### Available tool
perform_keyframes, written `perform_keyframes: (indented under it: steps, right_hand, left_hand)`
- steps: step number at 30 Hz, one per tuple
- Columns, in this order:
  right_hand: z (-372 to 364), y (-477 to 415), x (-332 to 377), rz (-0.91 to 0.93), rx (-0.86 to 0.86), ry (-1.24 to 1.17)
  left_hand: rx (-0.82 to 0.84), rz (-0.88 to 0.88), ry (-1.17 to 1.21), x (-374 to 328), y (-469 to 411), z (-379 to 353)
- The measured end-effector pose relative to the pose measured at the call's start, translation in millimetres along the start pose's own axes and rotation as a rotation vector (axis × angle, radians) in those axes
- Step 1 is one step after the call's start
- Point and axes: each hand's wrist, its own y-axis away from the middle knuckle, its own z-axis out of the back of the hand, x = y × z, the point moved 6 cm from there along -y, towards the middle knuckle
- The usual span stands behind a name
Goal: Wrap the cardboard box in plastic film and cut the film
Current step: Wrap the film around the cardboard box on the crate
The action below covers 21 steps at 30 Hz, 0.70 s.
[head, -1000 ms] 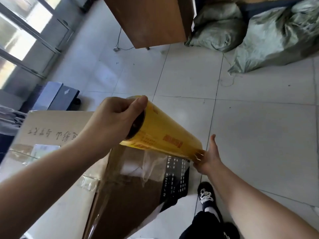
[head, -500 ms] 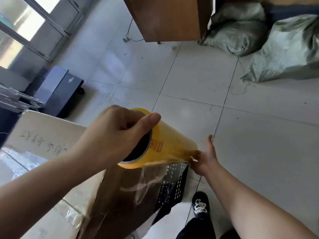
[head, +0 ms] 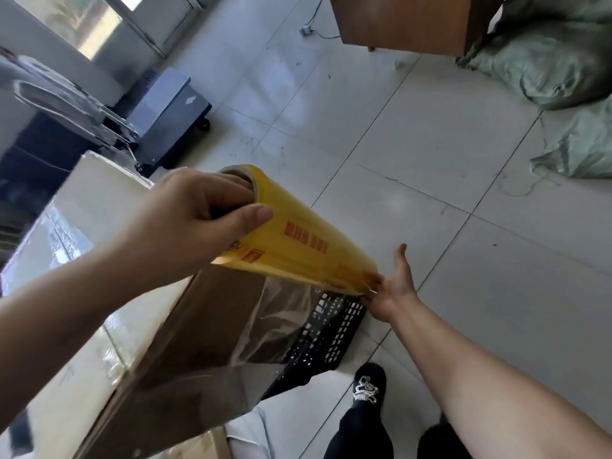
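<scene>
A large cardboard box point(head: 96, 207) fills the lower left, its top pale and its near side point(head: 205, 329) brown under a layer of clear film. The yellow film roll point(head: 304, 250) is held level above the box's edge. My left hand point(head: 185, 223) grips its near end, fingers in the core and thumb on the outside. My right hand point(head: 392, 286) holds the far end, thumb raised. A sheet of clear film point(head: 275, 323) hangs from the roll down over the box's side.
A black plastic crate point(head: 334, 332) sits under the box by my black shoe point(head: 367, 385). A grey platform cart point(head: 169, 111) stands at upper left, a wooden cabinet point(head: 407, 21) at the top, and green sacks point(head: 549, 61) at upper right on the tiled floor.
The view has swung and the roll has turned in my hands, its near end lifting and the film sheet drawing longer over the box's side.
</scene>
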Motion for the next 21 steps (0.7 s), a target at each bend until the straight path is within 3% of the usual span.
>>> perform_keyframes:
  steps: [7,16,21]
  right_hand:
    - [-13.4,-11.9,10.5,-0.063,0.021,0.045]
    - [-37.3,-23.3,18.9,-0.145,0.065,0.142]
    - [-45.4,-43.4,17.0,-0.162,0.044,0.171]
  left_hand:
    - [-0.119,0.337,0.283,32.3,-7.0,7.1]
    - [-0.253,0.565,0.372,35.5,-12.7,12.1]
    - [-0.336,0.794,0.591,59.5,-20.2,14.4]
